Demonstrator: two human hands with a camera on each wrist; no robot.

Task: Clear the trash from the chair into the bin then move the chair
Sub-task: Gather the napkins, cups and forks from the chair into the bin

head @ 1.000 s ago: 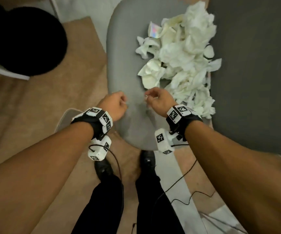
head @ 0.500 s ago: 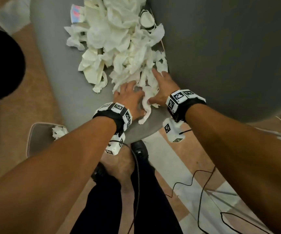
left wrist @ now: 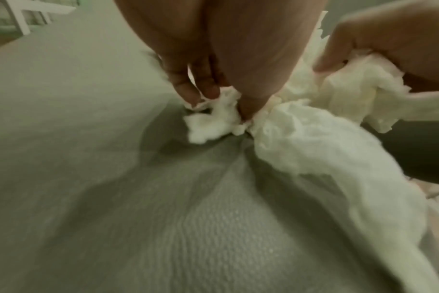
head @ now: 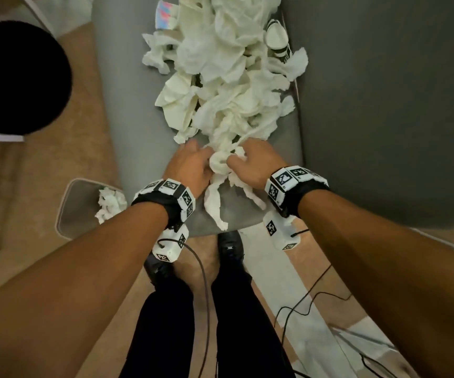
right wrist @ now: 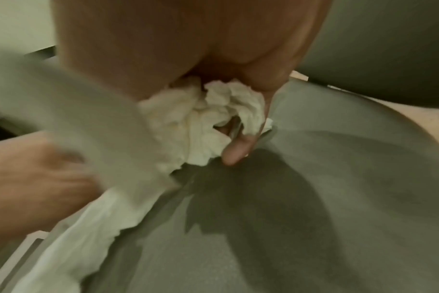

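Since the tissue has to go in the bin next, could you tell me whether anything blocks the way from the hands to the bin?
Nothing visible does. Both the left hand and right hand grip tissue at the chair seat's front edge; the bin sits open on the floor beside it.

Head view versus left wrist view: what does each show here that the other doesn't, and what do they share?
Only the head view shows the whole tissue pile on the grey chair seat, the bin on the floor holding a crumpled tissue, a black round stool and the person's shoes. Only the left wrist view shows the left hand's fingertips pinching a small wad, and the weave of the seat fabric. Both show the left hand and right hand gripping tissue at the pile's near edge.
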